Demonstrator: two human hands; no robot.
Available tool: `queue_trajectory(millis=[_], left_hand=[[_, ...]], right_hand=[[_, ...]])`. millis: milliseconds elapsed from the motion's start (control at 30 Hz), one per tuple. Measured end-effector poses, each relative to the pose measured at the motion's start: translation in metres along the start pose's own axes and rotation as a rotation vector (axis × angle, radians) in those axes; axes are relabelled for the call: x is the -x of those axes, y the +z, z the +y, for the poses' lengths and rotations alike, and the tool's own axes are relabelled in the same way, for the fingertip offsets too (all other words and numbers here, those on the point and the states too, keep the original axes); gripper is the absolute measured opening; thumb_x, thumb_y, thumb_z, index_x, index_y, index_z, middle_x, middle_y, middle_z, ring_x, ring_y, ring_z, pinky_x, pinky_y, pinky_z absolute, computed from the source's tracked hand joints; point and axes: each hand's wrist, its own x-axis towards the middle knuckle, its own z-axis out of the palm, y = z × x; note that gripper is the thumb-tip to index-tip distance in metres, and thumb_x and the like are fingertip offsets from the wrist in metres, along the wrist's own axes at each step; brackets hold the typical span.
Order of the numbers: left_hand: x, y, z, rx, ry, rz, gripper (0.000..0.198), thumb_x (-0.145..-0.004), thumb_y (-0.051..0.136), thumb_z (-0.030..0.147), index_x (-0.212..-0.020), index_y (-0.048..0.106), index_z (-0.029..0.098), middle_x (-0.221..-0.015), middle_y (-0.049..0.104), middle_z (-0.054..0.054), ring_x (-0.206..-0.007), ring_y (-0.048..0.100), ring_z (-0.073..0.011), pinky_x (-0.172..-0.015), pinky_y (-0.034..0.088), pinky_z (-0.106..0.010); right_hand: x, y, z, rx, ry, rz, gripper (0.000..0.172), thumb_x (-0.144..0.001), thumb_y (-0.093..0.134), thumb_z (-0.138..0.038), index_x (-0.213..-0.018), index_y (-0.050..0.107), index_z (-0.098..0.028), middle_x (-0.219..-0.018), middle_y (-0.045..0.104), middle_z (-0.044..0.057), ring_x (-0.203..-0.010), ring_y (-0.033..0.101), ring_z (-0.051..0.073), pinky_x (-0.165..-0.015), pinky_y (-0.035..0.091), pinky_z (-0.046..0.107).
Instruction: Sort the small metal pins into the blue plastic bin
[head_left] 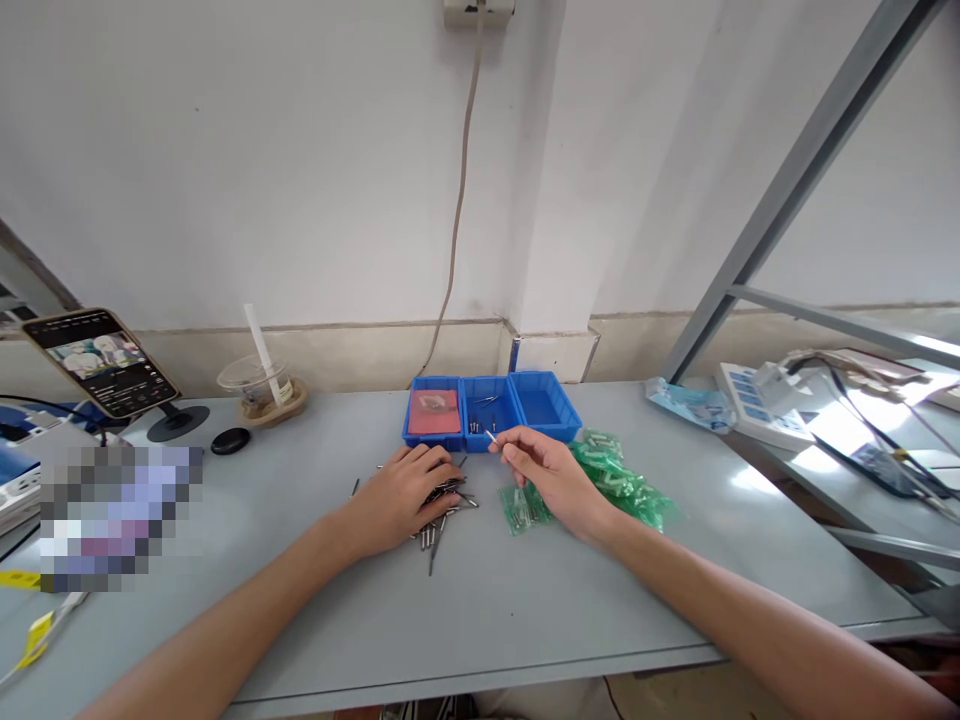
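Observation:
My left hand (405,495) rests palm down on a loose pile of thin metal pins (442,510) on the grey table, fingers curled over them. My right hand (544,470) is raised slightly and pinches one small metal pin (491,436) between thumb and forefinger, just in front of three joined blue bins (491,408). The left bin holds a pink pad (435,410), the middle one (487,410) a few pins, the right one (544,405) looks bare. A small green packet (517,508) lies under my right wrist.
A heap of green plastic packets (622,478) lies right of my hand. At the left stand a phone on a stand (101,362), a plastic cup with a straw (259,385) and a black puck (230,440). A power strip and cables (765,405) sit at the right, by a metal frame.

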Motion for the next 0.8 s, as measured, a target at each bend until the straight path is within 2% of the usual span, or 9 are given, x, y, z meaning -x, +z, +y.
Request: queue_trajectory(millis=[200,367,533,800], left_hand=[[0.0,-0.001,0.0,0.004,0.001,-0.005,0.025,-0.11,0.054,0.036,-0.13,0.064,0.024,-0.121,0.064,-0.007,-0.108,0.06,-0.0245,-0.097,0.049,-0.04],[0.0,0.0,0.0,0.012,0.009,0.01,0.026,-0.111,0.053,0.037,-0.13,0.064,0.024,-0.121,0.064,-0.007,-0.107,0.06,-0.0242,-0.097,0.049,-0.04],[0.001,-0.001,0.001,0.023,0.012,0.023,0.026,-0.111,0.053,0.038,-0.128,0.065,0.024,-0.119,0.065,-0.007,-0.106,0.061,-0.0236,-0.096,0.05,-0.04],[0.0,-0.001,0.002,0.016,0.013,0.03,0.026,-0.111,0.053,0.038,-0.13,0.065,0.025,-0.119,0.065,-0.007,-0.107,0.061,-0.024,-0.096,0.05,-0.039]], right_hand=[[0.0,0.005,-0.001,-0.071,0.036,0.045,0.04,-0.097,0.061,-0.063,-0.096,0.064,-0.023,-0.077,0.054,-0.003,-0.064,0.051,0.014,-0.061,0.043,0.028],[-0.001,0.004,0.003,-0.054,0.048,0.072,0.036,-0.097,0.064,-0.06,-0.096,0.059,-0.024,-0.073,0.051,-0.005,-0.063,0.05,0.014,-0.06,0.04,0.028],[-0.001,0.002,0.009,0.027,-0.025,0.106,0.03,-0.097,0.067,-0.052,-0.095,0.055,-0.025,-0.074,0.047,-0.005,-0.066,0.045,0.015,-0.06,0.036,0.028],[0.002,0.005,0.014,0.196,-0.103,0.077,0.026,-0.097,0.068,-0.045,-0.089,0.054,-0.025,-0.077,0.052,-0.003,-0.067,0.047,0.015,-0.062,0.04,0.03]])
